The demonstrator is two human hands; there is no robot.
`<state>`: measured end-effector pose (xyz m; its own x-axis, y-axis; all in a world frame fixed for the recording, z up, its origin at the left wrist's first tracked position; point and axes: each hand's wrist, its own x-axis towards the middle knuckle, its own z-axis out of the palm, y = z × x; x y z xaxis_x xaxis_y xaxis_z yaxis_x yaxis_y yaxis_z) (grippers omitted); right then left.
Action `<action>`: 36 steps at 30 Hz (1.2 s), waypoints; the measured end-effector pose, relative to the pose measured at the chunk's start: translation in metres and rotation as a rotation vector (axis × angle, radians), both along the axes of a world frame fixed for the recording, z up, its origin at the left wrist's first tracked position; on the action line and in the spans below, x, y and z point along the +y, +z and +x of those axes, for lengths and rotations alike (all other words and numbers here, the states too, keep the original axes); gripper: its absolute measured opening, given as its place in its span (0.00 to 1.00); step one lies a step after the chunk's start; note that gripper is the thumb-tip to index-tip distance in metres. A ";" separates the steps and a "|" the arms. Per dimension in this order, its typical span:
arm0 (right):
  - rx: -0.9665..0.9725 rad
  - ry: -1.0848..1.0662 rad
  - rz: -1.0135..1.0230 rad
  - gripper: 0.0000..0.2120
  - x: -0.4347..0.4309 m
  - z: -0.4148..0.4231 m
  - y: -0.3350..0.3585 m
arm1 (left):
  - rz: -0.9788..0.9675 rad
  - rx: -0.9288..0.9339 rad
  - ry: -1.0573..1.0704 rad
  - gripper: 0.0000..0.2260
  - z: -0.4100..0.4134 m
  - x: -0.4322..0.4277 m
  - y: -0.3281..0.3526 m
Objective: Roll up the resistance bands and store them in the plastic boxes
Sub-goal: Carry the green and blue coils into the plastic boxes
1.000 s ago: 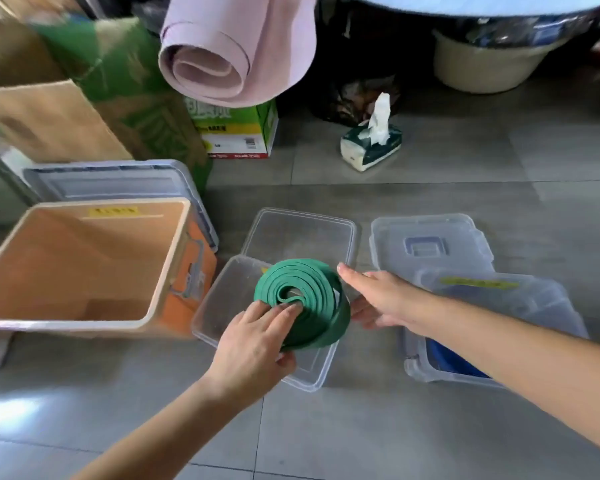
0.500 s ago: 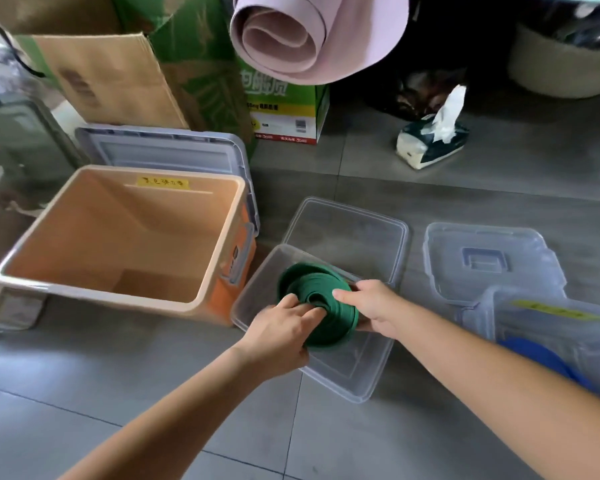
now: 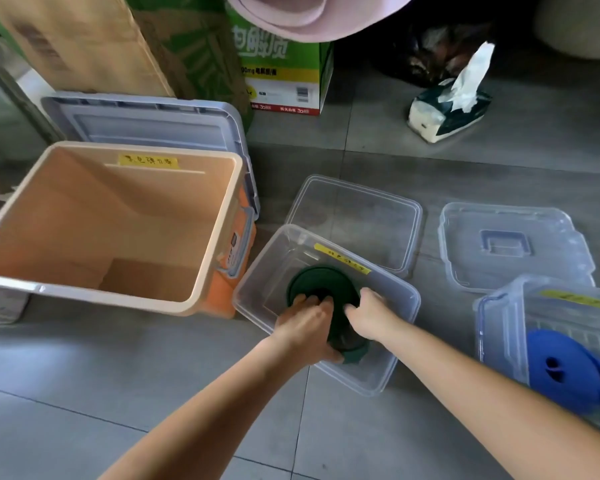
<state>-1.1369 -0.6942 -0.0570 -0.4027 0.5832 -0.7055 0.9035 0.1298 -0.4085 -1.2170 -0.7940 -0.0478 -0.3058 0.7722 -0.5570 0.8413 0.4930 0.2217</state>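
Both forearms reach forward and down into the clear box (image 3: 267,271) on the tiled floor. The left hand (image 3: 307,323) curls its fingers over the rolled green band (image 3: 326,278), and the right hand (image 3: 371,315) grips the roll's right side; the band sits inside the box. To the right, a blue band (image 3: 565,375) lies in a second box (image 3: 499,323). An orange bin (image 3: 101,220) stands left. Two clear lids (image 3: 357,216) (image 3: 509,244) lie behind, then a grey lid (image 3: 146,123), a tissue pack (image 3: 444,112) and a green carton (image 3: 281,74).
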 end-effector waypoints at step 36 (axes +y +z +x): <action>0.031 0.124 0.015 0.23 -0.003 -0.004 0.010 | -0.061 -0.047 0.617 0.37 -0.045 0.018 -0.014</action>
